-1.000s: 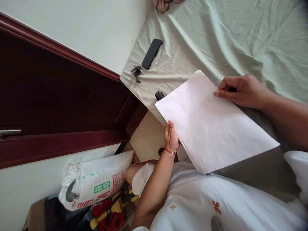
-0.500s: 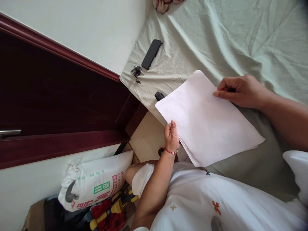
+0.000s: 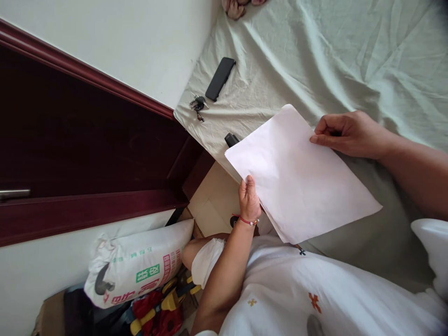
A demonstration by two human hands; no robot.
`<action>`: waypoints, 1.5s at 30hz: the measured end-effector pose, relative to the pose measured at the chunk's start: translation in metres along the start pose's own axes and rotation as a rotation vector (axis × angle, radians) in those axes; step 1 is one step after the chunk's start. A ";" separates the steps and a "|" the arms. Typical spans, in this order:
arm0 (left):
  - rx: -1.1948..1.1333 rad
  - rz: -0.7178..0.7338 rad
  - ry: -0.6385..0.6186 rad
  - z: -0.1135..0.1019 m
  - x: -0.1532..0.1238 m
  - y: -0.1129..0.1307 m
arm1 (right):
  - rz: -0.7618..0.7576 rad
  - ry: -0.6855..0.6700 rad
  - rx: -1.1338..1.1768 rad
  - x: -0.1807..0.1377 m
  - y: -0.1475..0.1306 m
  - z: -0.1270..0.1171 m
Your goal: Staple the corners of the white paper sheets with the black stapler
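Note:
A stack of white paper sheets [image 3: 297,177] is held flat just above the pale green bed sheet [image 3: 315,56], near the bed's edge. My left hand [image 3: 249,198], with a red string bracelet at the wrist, grips the stack's near left edge, fingers closed on it. My right hand [image 3: 348,133] pinches the far right edge between thumb and fingers. A small black object [image 3: 231,138] peeks out from under the paper's left corner.
A black phone [image 3: 220,78] and a bunch of keys [image 3: 198,105] lie on the bed near its corner. A dark red door [image 3: 87,154] stands at left. A printed white sack [image 3: 136,268] and red and yellow items lie on the floor.
The paper stack has shifted back and squared up, its lower right corner drawn in. Both hands stay on the same edges.

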State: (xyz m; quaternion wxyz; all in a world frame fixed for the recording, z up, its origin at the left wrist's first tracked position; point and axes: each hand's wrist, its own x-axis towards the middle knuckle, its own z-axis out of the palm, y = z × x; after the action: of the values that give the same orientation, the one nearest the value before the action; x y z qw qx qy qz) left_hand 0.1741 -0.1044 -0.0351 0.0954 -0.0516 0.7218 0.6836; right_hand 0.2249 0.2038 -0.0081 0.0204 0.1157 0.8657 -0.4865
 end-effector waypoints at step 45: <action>-0.206 0.105 -0.433 0.034 0.028 0.066 | 0.249 -0.317 0.377 -0.003 0.000 -0.011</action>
State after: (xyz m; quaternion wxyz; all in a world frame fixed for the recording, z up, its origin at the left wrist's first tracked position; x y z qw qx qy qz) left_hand 0.1358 -0.0653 0.0215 0.2065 0.1241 0.6127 0.7527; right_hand 0.2283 0.2126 -0.0015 0.1933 0.1457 0.7249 -0.6450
